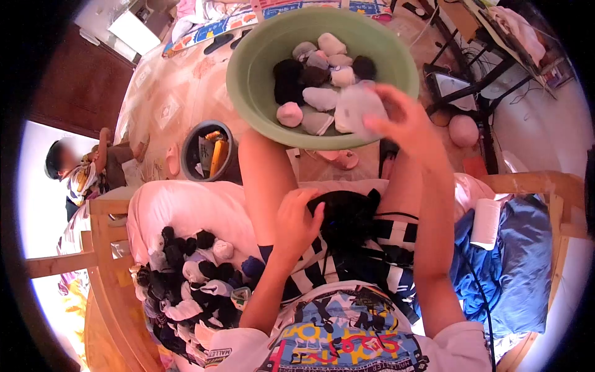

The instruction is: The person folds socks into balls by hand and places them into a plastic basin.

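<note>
My right hand is over the near right side of a green basin, its thumb and fingers closed on a whitish sock blurred by motion. Rolled socks in white, grey, pink and black lie in the basin, among them a black sock and a pink one. Above my lap, my left hand has its thumb apart from its fingers and holds nothing visible. Beside it, a black fabric item lies on my lap; its kind is unclear.
A heap of mixed socks lies on the pink bedding to my left. On the floor stands a grey bin. Another person sits at the far left. Blue cloth and a white roll lie at right.
</note>
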Tool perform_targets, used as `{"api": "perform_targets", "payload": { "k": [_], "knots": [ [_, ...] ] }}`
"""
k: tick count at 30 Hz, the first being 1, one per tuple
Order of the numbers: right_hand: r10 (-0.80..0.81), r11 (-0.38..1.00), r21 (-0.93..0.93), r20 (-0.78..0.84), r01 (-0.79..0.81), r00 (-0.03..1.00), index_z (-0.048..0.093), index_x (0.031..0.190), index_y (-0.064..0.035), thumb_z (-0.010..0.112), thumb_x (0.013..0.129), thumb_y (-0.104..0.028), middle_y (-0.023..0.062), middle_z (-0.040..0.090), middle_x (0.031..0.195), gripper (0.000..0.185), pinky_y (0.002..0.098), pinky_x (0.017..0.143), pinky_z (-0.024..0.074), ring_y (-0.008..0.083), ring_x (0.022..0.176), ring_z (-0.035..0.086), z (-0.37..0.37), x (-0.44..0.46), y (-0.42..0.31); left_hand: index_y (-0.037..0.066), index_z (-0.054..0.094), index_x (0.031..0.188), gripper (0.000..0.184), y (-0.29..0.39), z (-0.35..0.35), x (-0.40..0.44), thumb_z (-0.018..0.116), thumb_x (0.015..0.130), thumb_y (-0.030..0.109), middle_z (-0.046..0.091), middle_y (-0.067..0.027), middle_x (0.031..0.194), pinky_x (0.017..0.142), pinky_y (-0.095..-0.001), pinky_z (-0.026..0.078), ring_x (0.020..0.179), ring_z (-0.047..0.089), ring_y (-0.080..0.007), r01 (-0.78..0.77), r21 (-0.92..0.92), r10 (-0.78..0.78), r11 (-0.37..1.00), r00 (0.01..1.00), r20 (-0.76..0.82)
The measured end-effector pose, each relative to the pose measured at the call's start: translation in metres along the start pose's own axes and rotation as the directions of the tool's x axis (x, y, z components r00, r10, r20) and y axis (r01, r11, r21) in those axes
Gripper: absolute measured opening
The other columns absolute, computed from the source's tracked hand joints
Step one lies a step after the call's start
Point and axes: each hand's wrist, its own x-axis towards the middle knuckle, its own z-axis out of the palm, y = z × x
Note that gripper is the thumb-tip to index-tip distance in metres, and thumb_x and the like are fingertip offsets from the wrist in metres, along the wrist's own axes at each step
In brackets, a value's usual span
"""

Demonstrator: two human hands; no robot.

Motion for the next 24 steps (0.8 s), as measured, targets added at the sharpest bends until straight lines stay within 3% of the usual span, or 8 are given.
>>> {"api": "perform_targets", "payload": {
  "k": [5,8,9,11,13,15,19,24],
  "knots": [
    [0.194,0.977,-0.086,-0.019,-0.195,0.981,0.059,0.122,-0.0008,0.074,0.080,-0.026,0.0052,0.063,0.112,0.051,0.0308,0.084,0.0495,0.0159,0.100,0.060,-0.015,0.124,0.059,0.002,0.059,0.103,0.023,-0.028,-0.010,-0.026,0.066,0.082,0.001,0.064,-0.0134,0.094,0.080,-0.0387,0.049,0.088,0.061,-0.0321,0.030,0.079,-0.033,0.996,0.999,0.034],
    [0.384,0.922,-0.099,0.099,-0.375,0.918,0.064,0.115,-0.0028,0.078,0.073,-0.023,0.0117,0.067,0.105,0.049,0.0352,0.078,0.0529,0.0199,0.094,0.064,-0.019,0.176,0.122,0.002,0.061,0.102,0.019,-0.038,-0.007,-0.037,0.064,0.083,0.000,0.065,-0.0130,0.091,0.079,-0.0378,0.049,0.087,0.062,-0.0302,0.220,-0.017,-0.221,0.975,0.975,-0.034],
    [0.377,0.925,-0.097,0.109,-0.367,0.920,0.064,0.115,-0.0028,0.078,0.073,-0.023,0.0117,0.067,0.105,0.049,0.0352,0.078,0.0529,0.0199,0.094,0.064,-0.020,0.186,0.135,0.001,0.062,0.101,0.018,-0.035,-0.007,-0.035,0.063,0.083,0.000,0.065,-0.0129,0.091,0.079,-0.0375,0.049,0.087,0.062,-0.0296,0.229,-0.014,-0.229,0.973,0.972,-0.047],
    [0.434,0.599,-0.780,0.124,-0.183,0.893,0.068,0.101,-0.0008,0.077,0.068,-0.022,0.0155,0.069,0.094,0.040,0.0390,0.075,0.0532,0.0246,0.087,0.068,-0.025,0.203,0.159,0.002,0.063,0.098,0.016,-0.034,-0.006,-0.032,0.064,0.082,0.000,0.065,-0.0127,0.088,0.077,-0.0373,0.049,0.083,0.062,-0.0292,0.223,0.032,-0.221,0.974,0.973,-0.062],
    [0.151,0.595,-0.798,-0.006,-0.096,0.988,0.068,0.089,0.0014,0.077,0.066,-0.023,0.0213,0.069,0.089,0.035,0.0426,0.074,0.0541,0.0320,0.083,0.068,-0.019,0.199,0.168,0.002,0.063,0.097,0.016,-0.035,-0.005,-0.028,0.064,0.081,0.000,0.065,-0.0124,0.087,0.076,-0.0373,0.049,0.082,0.063,-0.0293,0.174,0.030,-0.170,0.984,0.980,-0.108],
    [0.149,0.496,-0.866,0.023,-0.055,0.989,0.068,0.091,0.0006,0.077,0.067,-0.022,0.0220,0.069,0.093,0.034,0.0445,0.076,0.0541,0.0349,0.087,0.067,-0.015,0.201,0.164,0.004,0.063,0.095,0.016,-0.036,-0.005,-0.027,0.066,0.079,0.000,0.065,-0.0112,0.084,0.072,-0.0370,0.049,0.078,0.063,-0.0289,0.069,0.088,-0.059,0.994,0.992,-0.111],
    [0.037,0.330,-0.944,0.013,0.000,0.999,0.062,0.104,-0.0017,0.078,0.069,-0.024,0.0227,0.065,0.104,0.045,0.0451,0.082,0.0533,0.0382,0.100,0.063,-0.010,0.197,0.167,0.002,0.063,0.094,0.010,-0.035,-0.007,-0.019,0.063,0.083,0.002,0.066,-0.0122,0.086,0.069,-0.0372,0.049,0.077,0.063,-0.0279,0.078,0.091,-0.071,0.993,0.994,-0.082],
    [0.106,0.122,-0.992,0.056,0.043,0.993,0.058,0.111,-0.0037,0.079,0.071,-0.025,0.0205,0.062,0.112,0.050,0.0444,0.084,0.0539,0.0350,0.101,0.064,0.000,0.188,0.152,0.004,0.063,0.094,0.010,-0.030,-0.007,-0.018,0.062,0.084,0.003,0.066,-0.0128,0.084,0.071,-0.0389,0.047,0.076,0.061,-0.0294,0.085,0.067,-0.080,0.994,0.994,-0.075]
  ]
}}
